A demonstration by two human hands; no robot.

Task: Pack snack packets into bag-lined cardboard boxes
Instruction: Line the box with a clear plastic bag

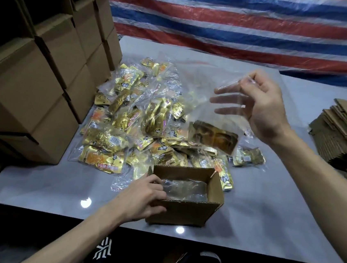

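A small open cardboard box stands at the table's near edge with clear plastic lying inside it. My left hand grips the box's left near corner, fingers curled over the rim. My right hand is raised above the table and pinches the top of a clear plastic bag. Gold snack packets hang in the bottom of that bag, above and behind the box. A heap of gold snack packets in clear bags covers the table beyond the box.
Stacked closed cardboard boxes form a wall on the left. A pile of flattened cartons lies at the right edge. The grey table is glossy. A striped tarpaulin hangs behind.
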